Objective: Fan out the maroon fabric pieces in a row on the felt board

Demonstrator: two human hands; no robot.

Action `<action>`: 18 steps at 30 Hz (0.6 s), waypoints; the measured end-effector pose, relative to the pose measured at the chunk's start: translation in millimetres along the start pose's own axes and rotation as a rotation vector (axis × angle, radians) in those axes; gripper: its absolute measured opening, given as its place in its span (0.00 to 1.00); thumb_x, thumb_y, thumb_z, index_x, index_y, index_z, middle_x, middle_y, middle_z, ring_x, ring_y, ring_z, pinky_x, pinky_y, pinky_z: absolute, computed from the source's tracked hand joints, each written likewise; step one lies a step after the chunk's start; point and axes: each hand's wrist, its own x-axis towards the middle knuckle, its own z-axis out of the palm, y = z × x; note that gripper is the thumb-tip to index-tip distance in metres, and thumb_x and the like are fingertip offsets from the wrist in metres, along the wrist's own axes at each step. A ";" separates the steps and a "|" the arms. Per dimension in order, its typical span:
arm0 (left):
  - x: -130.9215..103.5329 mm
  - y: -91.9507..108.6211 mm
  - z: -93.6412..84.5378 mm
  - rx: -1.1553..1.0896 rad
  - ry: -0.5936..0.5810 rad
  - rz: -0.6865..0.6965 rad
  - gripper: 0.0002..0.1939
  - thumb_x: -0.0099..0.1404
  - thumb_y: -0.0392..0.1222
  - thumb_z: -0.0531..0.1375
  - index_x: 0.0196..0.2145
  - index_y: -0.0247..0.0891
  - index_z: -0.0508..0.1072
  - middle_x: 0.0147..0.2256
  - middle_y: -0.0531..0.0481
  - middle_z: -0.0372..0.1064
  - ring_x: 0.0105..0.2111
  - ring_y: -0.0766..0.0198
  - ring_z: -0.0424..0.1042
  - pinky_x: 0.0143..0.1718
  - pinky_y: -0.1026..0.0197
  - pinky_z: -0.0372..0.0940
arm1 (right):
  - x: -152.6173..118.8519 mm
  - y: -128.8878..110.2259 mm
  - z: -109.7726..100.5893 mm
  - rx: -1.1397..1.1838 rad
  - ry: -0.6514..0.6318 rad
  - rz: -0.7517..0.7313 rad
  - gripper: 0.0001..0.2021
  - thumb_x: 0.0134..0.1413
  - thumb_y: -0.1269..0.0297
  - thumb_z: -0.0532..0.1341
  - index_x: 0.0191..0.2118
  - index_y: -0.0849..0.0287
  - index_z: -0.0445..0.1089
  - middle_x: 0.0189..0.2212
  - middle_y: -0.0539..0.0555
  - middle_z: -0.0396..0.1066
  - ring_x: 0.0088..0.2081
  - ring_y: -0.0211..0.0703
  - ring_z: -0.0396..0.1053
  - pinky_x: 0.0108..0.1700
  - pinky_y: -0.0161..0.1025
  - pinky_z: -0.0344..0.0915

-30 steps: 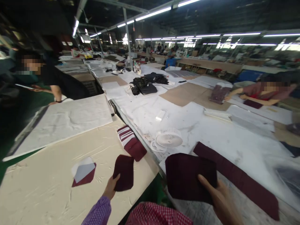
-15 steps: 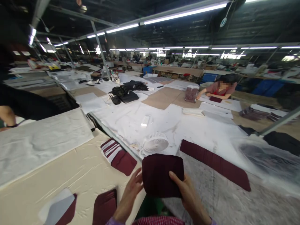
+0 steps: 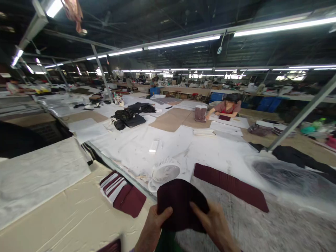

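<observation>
Between my two hands is a dark maroon fabric piece point(image 3: 181, 199), held up in front of me and slightly bent along its top edge. My left hand point(image 3: 154, 222) grips its left side, the thumb on the near face and the other fingers hidden behind. On the right side, my right hand point(image 3: 214, 217) pinches it the same way. A fanned stack of maroon and white pieces point(image 3: 123, 194) lies on the cream-covered table to the left. Along the grey surface to the right runs a long row of overlapping maroon pieces point(image 3: 231, 185).
A small white fan point(image 3: 166, 170) stands just beyond the fabric. Dark garments point(image 3: 132, 115) lie farther back on the white-covered table. Another person point(image 3: 229, 108) leans over the table at the far right. A slanted metal post point(image 3: 301, 112) rises on the right.
My left hand, with its fingers apart beside the fabric before, now grips its left side. The fabric has bent a little. The view has tilted up and turned right.
</observation>
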 end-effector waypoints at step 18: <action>3.8 28.5 -14.0 0.289 0.084 0.063 0.23 0.46 0.47 0.70 0.40 0.34 0.78 0.37 0.43 0.79 0.45 0.46 0.72 0.48 0.52 0.67 | 13.3 -35.5 -27.2 0.460 -0.444 0.010 0.24 0.48 0.57 0.67 0.52 0.55 0.69 0.45 0.54 0.74 0.47 0.50 0.71 0.53 0.48 0.66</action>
